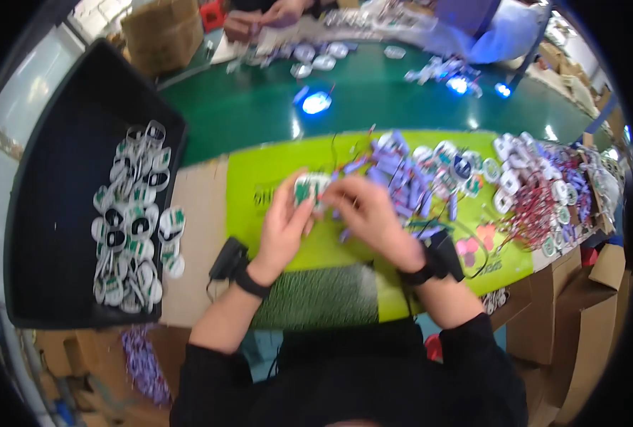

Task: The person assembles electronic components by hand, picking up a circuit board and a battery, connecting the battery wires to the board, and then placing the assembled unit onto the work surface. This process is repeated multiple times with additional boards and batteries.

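My left hand [282, 226] and my right hand [368, 212] meet over a lime-green mat [259, 178]. Together they hold a small white and green round part [309, 189], with the fingers of both hands closed around it. Motion blur hides the exact grip. A heap of small purple pieces with thin red and black wires [395, 174] lies just right of my right hand. Both wrists wear black bands.
A black bin [53, 213] at my left holds several white and green round parts [135, 220]. More such parts with red wires [537, 188] lie at the right. A green belt [373, 107] runs behind the mat, where another person [473, 25] works. Cardboard boxes [161, 32] stand at the far left.
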`<state>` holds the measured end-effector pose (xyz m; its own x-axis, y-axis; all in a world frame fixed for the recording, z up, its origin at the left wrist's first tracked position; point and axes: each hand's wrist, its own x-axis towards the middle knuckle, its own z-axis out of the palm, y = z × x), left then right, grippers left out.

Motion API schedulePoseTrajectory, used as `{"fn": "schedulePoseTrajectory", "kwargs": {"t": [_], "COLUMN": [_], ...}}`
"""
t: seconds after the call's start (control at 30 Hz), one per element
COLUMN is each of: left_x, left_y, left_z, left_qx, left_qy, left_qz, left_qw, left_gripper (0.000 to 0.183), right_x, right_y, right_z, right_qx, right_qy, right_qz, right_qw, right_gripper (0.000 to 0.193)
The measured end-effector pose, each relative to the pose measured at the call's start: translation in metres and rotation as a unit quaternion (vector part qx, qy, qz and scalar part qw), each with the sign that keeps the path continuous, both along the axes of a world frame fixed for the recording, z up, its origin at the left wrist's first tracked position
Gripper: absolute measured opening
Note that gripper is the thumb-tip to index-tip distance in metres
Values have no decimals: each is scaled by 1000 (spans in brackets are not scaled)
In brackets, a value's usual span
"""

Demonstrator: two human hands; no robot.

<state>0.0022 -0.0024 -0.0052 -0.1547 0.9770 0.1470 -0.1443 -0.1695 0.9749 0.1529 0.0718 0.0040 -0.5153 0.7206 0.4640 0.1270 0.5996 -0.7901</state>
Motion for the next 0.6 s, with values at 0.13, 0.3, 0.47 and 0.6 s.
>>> {"fn": "schedulePoseTrajectory", "kwargs": {"t": [0.13,0.3,0.47,0.6], "left_x": [-3,-6,-3,-2], "left_y": [2,-4,-4,-3], "left_z": [0,0,-6,-4], "left_qx": [18,-2,19,29], "left_qy": [25,10,3,14], "left_qz": [5,-10,-15,-12], "left_qw": [1000,1000,1000,999], "left_gripper": [44,46,46,47], "right_x": [1,-4,-4,-4], "right_y": [2,-5,-12,-13], "right_z": [6,4,7,6], "right_qx": [89,106,212,195], "right_qy": [-16,-14,-69,-64], "right_qz": [-1,-1,-26,-42], "right_qw": [996,994,975,978], "right_gripper": [5,6,8,8]}}
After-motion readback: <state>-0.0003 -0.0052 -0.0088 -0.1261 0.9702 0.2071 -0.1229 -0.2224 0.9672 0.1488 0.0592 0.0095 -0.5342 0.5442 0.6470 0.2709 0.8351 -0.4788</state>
